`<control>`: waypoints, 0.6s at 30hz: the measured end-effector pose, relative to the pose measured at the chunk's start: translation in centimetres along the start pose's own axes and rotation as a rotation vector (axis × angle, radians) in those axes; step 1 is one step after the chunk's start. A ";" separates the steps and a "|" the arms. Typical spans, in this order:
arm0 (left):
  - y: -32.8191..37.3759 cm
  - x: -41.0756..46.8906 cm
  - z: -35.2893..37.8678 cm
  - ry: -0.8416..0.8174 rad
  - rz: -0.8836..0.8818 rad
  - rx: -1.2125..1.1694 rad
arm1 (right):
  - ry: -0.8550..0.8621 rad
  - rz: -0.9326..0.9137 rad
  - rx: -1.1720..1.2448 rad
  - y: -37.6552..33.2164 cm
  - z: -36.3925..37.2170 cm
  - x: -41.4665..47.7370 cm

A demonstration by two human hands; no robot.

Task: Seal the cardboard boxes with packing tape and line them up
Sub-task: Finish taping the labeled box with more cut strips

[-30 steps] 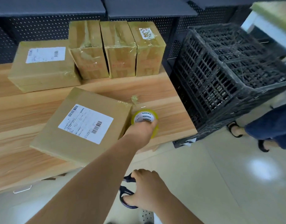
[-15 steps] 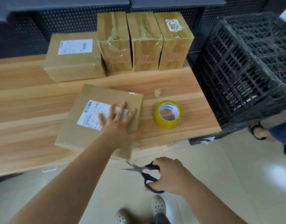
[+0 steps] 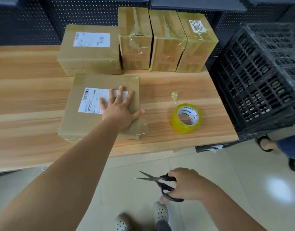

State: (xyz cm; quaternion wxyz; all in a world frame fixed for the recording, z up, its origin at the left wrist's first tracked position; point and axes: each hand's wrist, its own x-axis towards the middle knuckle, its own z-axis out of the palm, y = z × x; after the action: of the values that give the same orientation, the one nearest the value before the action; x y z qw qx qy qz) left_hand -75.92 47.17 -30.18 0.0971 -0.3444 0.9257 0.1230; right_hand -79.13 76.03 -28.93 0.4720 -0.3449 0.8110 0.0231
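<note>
1. Head cam: your left hand [image 3: 118, 112] is lying flat on the flat brown cardboard box w/ white shipping label [image 3: 80, 124], fingers spread and palm pressing down. Prob. you're pinning it so it isn't sliding on the light wooden table [image 3: 26, 97].
2. Your thumb is hanging over the box's right edge, near a loose clear tape flap [image 3: 142, 127] that's sticking out at the near-right corner. That end is likely needing smoothing down.
3. Your right hand [image 3: 186, 185] is curling through the black-handled scissors [image 3: 160, 180]. Blades are parted and pointing left, low over the floor, prob. ready but clear of the box.
4. Yellow-tinted roll of packing tape [image 3: 186, 119] is resting on the table, right of the box and apart from it.
5. Four taped brown boxes [image 3: 135, 47] are standing in a row at the back. Your box is sitting just in front of them, not yet in line.
</note>
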 end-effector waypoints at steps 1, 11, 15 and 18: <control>-0.2 0.1 -0.1 0.009 0.004 -0.034 | -0.003 0.023 0.064 0.5 0.5 -0.3; -3.2 -6.2 0.8 0.263 0.201 -0.201 | 0.825 -0.022 0.511 6.3 0.7 -2.4; -3.5 -7.3 2.6 0.160 0.142 -0.001 | 1.044 0.129 0.601 8.3 -3.1 0.0; -2.7 -7.1 2.9 0.144 0.087 -0.011 | 1.031 0.294 0.591 10.0 -6.3 3.0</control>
State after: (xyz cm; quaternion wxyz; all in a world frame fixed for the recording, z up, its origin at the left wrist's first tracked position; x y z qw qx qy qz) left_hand -68.57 50.46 -31.43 0.0229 -0.3122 0.9437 0.1069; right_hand -90.65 79.79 -30.66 0.0866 -0.0504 0.9462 -0.3078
